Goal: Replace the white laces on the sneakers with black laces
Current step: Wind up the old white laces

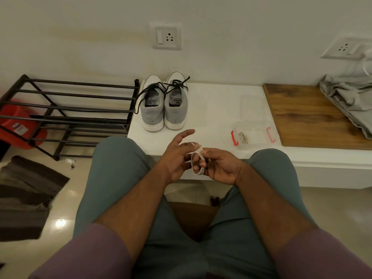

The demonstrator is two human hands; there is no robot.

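1. The white worktop carries everything; the person sits facing its near edge, knees against it, so the work stays within easy reach
2. The sneakers stand side by side at the far left corner, heels toward the person, set back out of the way; judging by this, they are done with
3. The black laces are threaded through both, ends hanging loose
4. A clear container sits near the near edge, right of middle, with a small bundle inside, likely another lace
5. The right hand has fingers curled, pinching a white lace coil over the near edge
6. The left hand has fingers spread, apparently winding it for storage
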